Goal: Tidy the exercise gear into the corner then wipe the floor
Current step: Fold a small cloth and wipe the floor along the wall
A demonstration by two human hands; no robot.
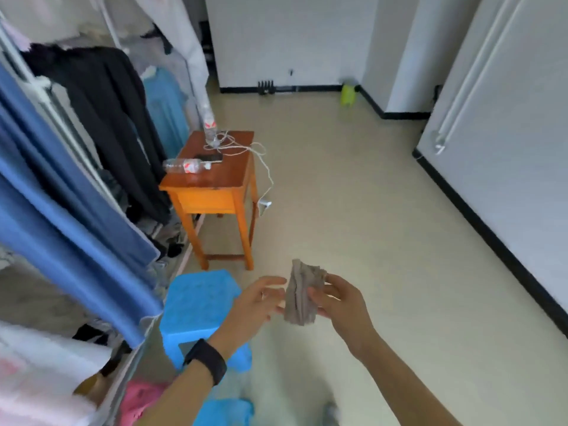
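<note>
A folded grey-brown cloth (302, 295) is held upright in front of me, above the beige floor (353, 195). My right hand (341, 299) grips its right side between thumb and fingers. My left hand (258, 302), with a black band on the wrist, reaches toward the cloth's left edge with fingers stretched out; the fingertips are at or just touching it. Far off along the back wall stand a black piece of gear (266, 87) and a yellow-green object (348, 94) in the corner; both are too small to identify.
An orange wooden side table (212, 179) stands left of centre with two plastic bottles, a phone and a white cable hanging off it. A blue plastic stool (196, 302) sits below my left hand. Hanging clothes on a rack fill the left side. White walls with black skirting run along the right.
</note>
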